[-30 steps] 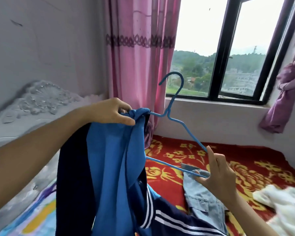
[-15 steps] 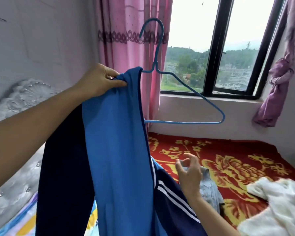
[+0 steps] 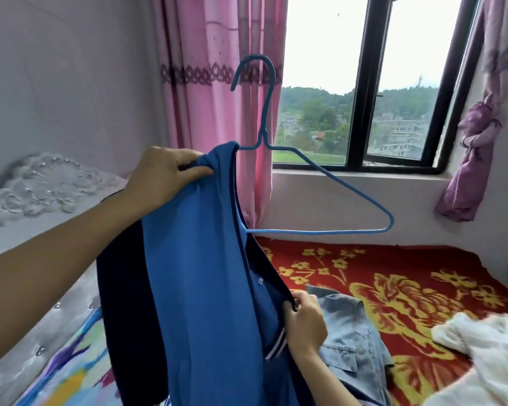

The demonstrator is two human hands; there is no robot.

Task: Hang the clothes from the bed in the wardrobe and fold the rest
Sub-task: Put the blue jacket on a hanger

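2 hands on 1 garment. Left hand [image 3: 167, 177] is raised ahead, with fingers and thumb curled round the bunched shoulder of the blue jacket [image 3: 200, 273], holding it up off the bed [image 3: 408, 259]. The near end of the wire hanger [image 3: 320, 231] is hidden inside that shoulder. Hook upright; the hanger's long axis runs left to right, roughly level. Its far end is bare, out to the right of and above the right hand [image 3: 305, 320]. Right hand sits low, pinching the jacket's dark front edge, just over the denim garment [image 3: 352, 341].

Judgement: the loose side has to go up and rightward over the bare end, and the right hand is the nearer one. Risk: the wire tips as the cloth's weight shifts. White garment [image 3: 481, 353] lies well apart, at right.
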